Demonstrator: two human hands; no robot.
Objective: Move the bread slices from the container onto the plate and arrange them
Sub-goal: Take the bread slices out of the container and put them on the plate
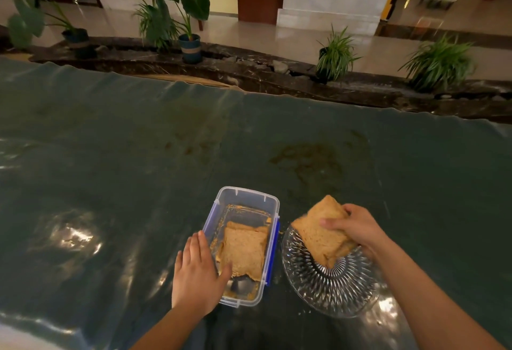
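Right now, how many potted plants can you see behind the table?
5: two at far left, one in a blue pot, one right of centre, one at far right. Others may be hidden.

A dark green, glossy sheet covers the table, marked with faint brown stains and white glare patches. The container is clear plastic with blue clips and orange-brown crumbs inside. The bread slice in it is golden tan with a darker crust. The bread slice held up is the same tan. The plate is clear glass with radiating ridges.
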